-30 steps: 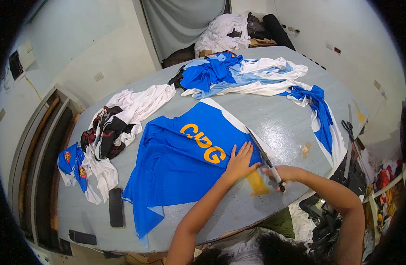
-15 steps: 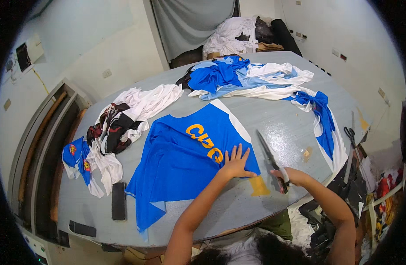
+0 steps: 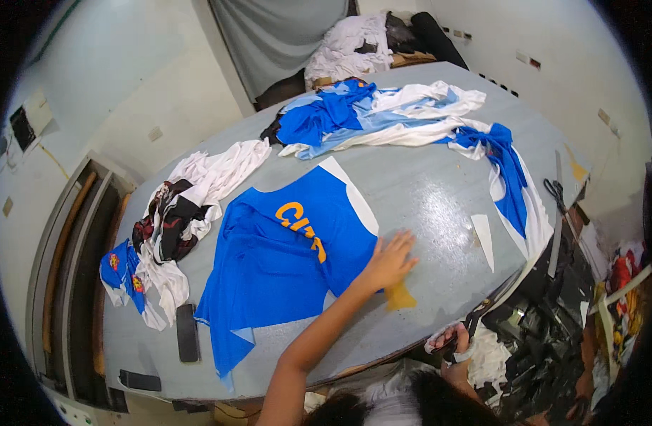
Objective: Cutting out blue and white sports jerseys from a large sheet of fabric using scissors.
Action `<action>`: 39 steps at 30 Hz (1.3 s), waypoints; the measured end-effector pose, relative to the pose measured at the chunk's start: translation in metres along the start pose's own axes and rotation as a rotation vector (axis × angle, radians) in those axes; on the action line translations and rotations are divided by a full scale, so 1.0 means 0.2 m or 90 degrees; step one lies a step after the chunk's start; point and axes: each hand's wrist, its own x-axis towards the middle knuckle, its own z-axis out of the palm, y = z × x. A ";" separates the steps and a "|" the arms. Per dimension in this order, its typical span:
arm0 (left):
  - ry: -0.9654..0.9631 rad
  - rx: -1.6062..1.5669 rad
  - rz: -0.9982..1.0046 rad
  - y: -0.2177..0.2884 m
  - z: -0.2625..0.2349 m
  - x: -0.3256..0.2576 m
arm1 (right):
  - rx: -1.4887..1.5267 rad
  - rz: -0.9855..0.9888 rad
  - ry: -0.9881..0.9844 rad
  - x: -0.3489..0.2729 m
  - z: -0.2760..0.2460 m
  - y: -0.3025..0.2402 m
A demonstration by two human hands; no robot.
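A blue cut fabric panel (image 3: 283, 277) with orange lettering and a white strip along its right edge lies on the grey table (image 3: 439, 284), its lower left part folded. My left hand (image 3: 391, 263) rests at the panel's right corner, fingers stretched and lying flat, partly on the bare tabletop. Down at the table's near edge, my right hand (image 3: 450, 348) is closed round the handles of the scissors (image 3: 459, 342), which have a whitish wrapping; their blades are hard to make out against the dark things there. A narrow white fabric scrap (image 3: 483, 241) lies right of my left hand.
White and dark garments (image 3: 177, 220) are heaped at the left, beside a black phone-like slab (image 3: 187, 334). Blue and white clothes (image 3: 326, 117) spread across the back. Black-handled scissors (image 3: 554, 189) and a metal ruler (image 3: 555, 245) lie at the right edge, above black plastic (image 3: 539, 348).
My right hand has drawn the scissors back and down to the table's near edge. A white scrap now lies on the table. My left hand has slid to the panel's corner; the view has shifted.
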 end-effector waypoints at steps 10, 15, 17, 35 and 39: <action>0.003 -0.046 0.053 0.57 0.39 0.44 | -0.101 -0.017 -0.066 -0.04 -0.05 -0.10; -0.197 -0.173 0.429 0.68 0.48 0.28 | -0.129 -0.016 -0.101 -0.02 -0.14 -0.16; -0.110 -0.230 0.352 0.63 0.42 0.21 | -0.105 0.001 -0.037 -0.02 -0.12 -0.22; 0.169 0.165 -0.119 -0.21 -0.04 -0.17 | -0.591 0.471 -0.558 0.44 -0.04 -0.47; 0.125 0.070 -0.210 -0.24 -0.06 -0.19 | -0.975 0.436 -0.590 0.44 0.17 -0.62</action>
